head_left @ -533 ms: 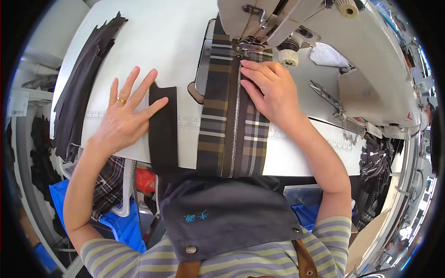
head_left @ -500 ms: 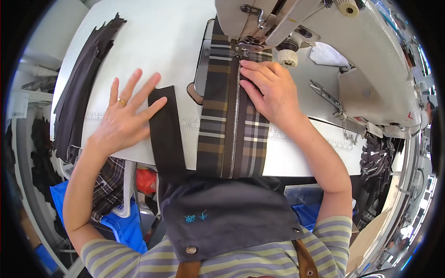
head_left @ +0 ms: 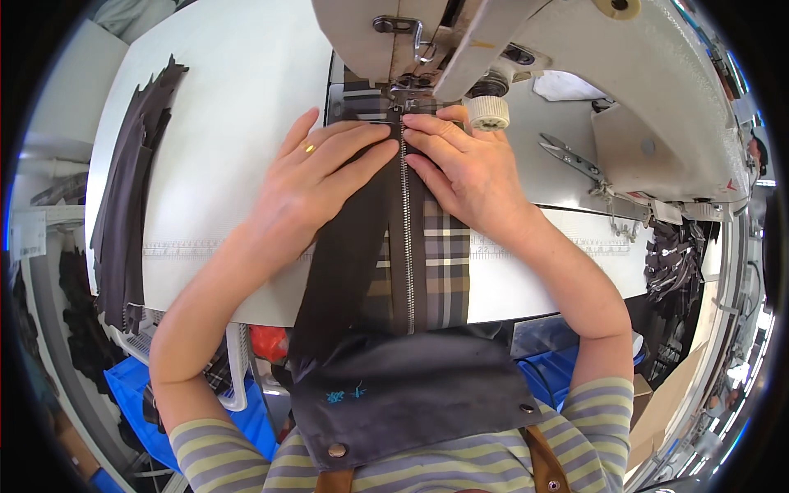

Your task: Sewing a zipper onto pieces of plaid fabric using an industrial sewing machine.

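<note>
"At the smooth white desk [head_left: 214, 123], what has just changed?"

"The left hand [head_left: 308, 189] was well apart from the plaid fabric. Now it has brought the long, near-black cloth strip [head_left: 341, 263] over the left part of this brown-and-grey plaid fabric [head_left: 444, 275]. So the strip's upper part comes beside the silver metal zipper [head_left: 408, 246], near the presser foot [head_left: 404, 94]."

"And the fingers?"

"The left ones rest at the strip's upper part; whether they pinch it, I cannot tell. The right hand [head_left: 472, 177] has fingers and thumb apart, laid along the zipper's right side."

"What is around, and what stands in the way?"

"To the left lies a pile of dark cloth strips [head_left: 136, 181]; to the right, metal scissors [head_left: 569, 156]. The big pale sewing machine [head_left: 592, 66] covers the fabric's far end, and the left hand hides the strip's tip."
</note>
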